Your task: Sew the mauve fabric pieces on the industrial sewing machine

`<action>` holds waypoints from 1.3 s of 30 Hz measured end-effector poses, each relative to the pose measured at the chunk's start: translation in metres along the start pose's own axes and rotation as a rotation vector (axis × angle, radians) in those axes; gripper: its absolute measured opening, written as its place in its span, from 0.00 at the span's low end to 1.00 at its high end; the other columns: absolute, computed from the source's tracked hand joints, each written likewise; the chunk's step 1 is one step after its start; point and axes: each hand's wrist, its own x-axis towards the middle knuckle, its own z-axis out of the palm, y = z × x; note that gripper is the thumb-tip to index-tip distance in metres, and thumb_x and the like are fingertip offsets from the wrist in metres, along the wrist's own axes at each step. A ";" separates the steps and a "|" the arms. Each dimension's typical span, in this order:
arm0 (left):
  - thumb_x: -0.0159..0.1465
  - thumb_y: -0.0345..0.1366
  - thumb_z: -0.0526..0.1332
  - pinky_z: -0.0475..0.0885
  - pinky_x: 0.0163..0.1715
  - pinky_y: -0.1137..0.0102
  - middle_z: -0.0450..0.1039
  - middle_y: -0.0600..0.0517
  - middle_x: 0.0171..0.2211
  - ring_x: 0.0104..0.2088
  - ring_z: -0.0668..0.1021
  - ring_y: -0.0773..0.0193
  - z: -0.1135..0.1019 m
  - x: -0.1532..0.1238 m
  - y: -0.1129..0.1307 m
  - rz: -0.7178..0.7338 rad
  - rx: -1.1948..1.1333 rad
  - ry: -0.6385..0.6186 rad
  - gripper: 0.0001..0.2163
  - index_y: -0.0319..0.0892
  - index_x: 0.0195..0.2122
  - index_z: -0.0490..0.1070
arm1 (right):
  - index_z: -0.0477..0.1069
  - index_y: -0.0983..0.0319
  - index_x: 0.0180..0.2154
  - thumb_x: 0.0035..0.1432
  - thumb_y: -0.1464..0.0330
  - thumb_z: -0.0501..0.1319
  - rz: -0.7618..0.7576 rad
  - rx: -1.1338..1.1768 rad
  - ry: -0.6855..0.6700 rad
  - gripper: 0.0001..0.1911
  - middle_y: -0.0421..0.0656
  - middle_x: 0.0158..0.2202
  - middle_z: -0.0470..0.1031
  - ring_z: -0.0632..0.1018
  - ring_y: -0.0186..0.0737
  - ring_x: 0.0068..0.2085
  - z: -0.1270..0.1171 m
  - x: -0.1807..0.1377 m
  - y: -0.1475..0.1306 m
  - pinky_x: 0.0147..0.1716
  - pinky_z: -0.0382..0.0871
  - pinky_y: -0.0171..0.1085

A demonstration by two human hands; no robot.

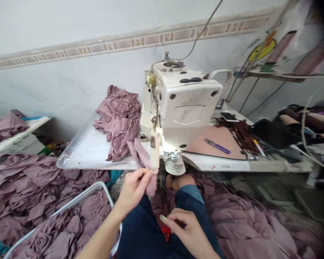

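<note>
My left hand pinches the end of a mauve fabric strip between thumb and fingers, just below the front of the sewing machine. The strip runs back up beside the machine's pale upright plate, and its loose end hangs under my fingertips. Lower down, my right hand is over my lap, fingers curled in and thumb against them; no object shows in it. A clear plastic guard sits at the machine's lit needle area.
Crumpled mauve fabric is heaped on the table left of the machine. Purple thread snips lie on the right, near a phone. A white basket of mauve pieces stands at lower left. Thread cones stand at upper right.
</note>
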 end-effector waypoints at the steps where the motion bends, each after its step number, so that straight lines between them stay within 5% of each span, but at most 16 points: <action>1: 0.76 0.46 0.61 0.73 0.31 0.69 0.80 0.51 0.30 0.28 0.79 0.62 0.012 -0.012 0.004 -0.040 -0.066 0.015 0.13 0.45 0.40 0.80 | 0.82 0.60 0.28 0.66 0.47 0.68 -0.030 0.023 0.081 0.26 0.43 0.27 0.78 0.76 0.41 0.28 0.007 -0.002 -0.006 0.30 0.68 0.38; 5: 0.71 0.51 0.66 0.74 0.27 0.68 0.74 0.55 0.24 0.24 0.76 0.61 0.057 -0.044 0.000 -0.246 -0.270 0.078 0.16 0.48 0.53 0.78 | 0.79 0.58 0.32 0.57 0.48 0.75 -0.059 0.075 0.224 0.21 0.42 0.29 0.77 0.74 0.42 0.29 0.033 0.003 -0.017 0.29 0.70 0.39; 8: 0.69 0.53 0.68 0.77 0.26 0.67 0.79 0.52 0.27 0.26 0.80 0.60 0.070 -0.050 -0.015 -0.342 -0.347 0.057 0.15 0.47 0.46 0.81 | 0.78 0.59 0.34 0.65 0.48 0.68 0.056 0.194 0.196 0.21 0.41 0.28 0.77 0.77 0.43 0.29 0.034 0.014 -0.013 0.30 0.73 0.39; 13: 0.67 0.46 0.72 0.83 0.44 0.61 0.85 0.44 0.48 0.42 0.86 0.53 0.050 -0.049 -0.040 -0.192 -0.156 -0.125 0.14 0.48 0.50 0.83 | 0.80 0.60 0.45 0.62 0.57 0.70 0.152 0.141 0.010 0.15 0.42 0.35 0.83 0.82 0.46 0.34 -0.015 0.026 -0.011 0.35 0.77 0.40; 15: 0.68 0.44 0.72 0.81 0.45 0.62 0.84 0.45 0.46 0.42 0.84 0.53 0.040 -0.048 -0.043 -0.092 0.021 -0.304 0.12 0.48 0.50 0.84 | 0.80 0.60 0.44 0.58 0.63 0.73 0.113 -0.005 0.030 0.13 0.43 0.38 0.84 0.83 0.48 0.41 -0.042 0.028 -0.013 0.41 0.76 0.40; 18: 0.75 0.42 0.65 0.77 0.42 0.66 0.79 0.47 0.35 0.39 0.81 0.56 0.035 -0.046 -0.036 -0.001 0.163 -0.531 0.11 0.45 0.39 0.83 | 0.81 0.59 0.52 0.54 0.63 0.77 0.038 -0.069 0.029 0.23 0.44 0.45 0.83 0.82 0.49 0.48 -0.074 0.033 -0.017 0.45 0.75 0.39; 23: 0.78 0.42 0.59 0.74 0.53 0.65 0.79 0.43 0.48 0.50 0.81 0.55 0.038 -0.032 -0.012 0.027 -0.006 -0.655 0.15 0.42 0.36 0.81 | 0.88 0.57 0.35 0.60 0.56 0.77 -0.058 -0.167 -0.312 0.11 0.41 0.34 0.78 0.80 0.41 0.35 -0.096 0.044 -0.031 0.36 0.68 0.36; 26: 0.76 0.45 0.61 0.75 0.45 0.68 0.81 0.46 0.40 0.41 0.81 0.58 0.041 -0.025 -0.009 -0.092 -0.113 -0.720 0.16 0.43 0.35 0.80 | 0.89 0.56 0.36 0.69 0.56 0.71 -0.117 -0.201 -0.392 0.14 0.40 0.29 0.78 0.78 0.41 0.34 -0.101 0.048 -0.040 0.37 0.67 0.37; 31: 0.68 0.52 0.70 0.64 0.27 0.73 0.73 0.54 0.26 0.27 0.71 0.66 0.046 -0.026 -0.023 -0.296 -0.180 -0.571 0.18 0.41 0.31 0.78 | 0.87 0.58 0.31 0.71 0.53 0.67 -0.178 -0.194 -0.320 0.21 0.43 0.36 0.81 0.79 0.42 0.37 -0.112 0.051 -0.046 0.39 0.69 0.38; 34: 0.63 0.54 0.75 0.63 0.24 0.74 0.68 0.58 0.25 0.24 0.68 0.69 0.046 -0.025 -0.025 -0.357 -0.360 -0.421 0.19 0.42 0.41 0.81 | 0.85 0.61 0.29 0.70 0.49 0.66 -0.072 -0.049 -0.272 0.26 0.42 0.29 0.78 0.76 0.40 0.31 -0.113 0.051 -0.043 0.32 0.67 0.36; 37: 0.65 0.52 0.73 0.65 0.25 0.73 0.71 0.57 0.25 0.23 0.71 0.68 0.040 -0.021 -0.021 -0.305 -0.398 -0.369 0.20 0.45 0.52 0.84 | 0.84 0.62 0.29 0.68 0.46 0.66 -0.006 0.036 -0.203 0.28 0.40 0.24 0.76 0.73 0.39 0.28 -0.107 0.047 -0.042 0.29 0.65 0.35; 39: 0.70 0.48 0.70 0.70 0.30 0.70 0.79 0.50 0.31 0.29 0.78 0.63 0.034 -0.018 -0.017 -0.187 -0.289 -0.349 0.15 0.46 0.50 0.87 | 0.84 0.62 0.28 0.69 0.46 0.66 -0.037 -0.004 -0.114 0.28 0.41 0.25 0.76 0.74 0.39 0.29 -0.101 0.042 -0.047 0.30 0.65 0.36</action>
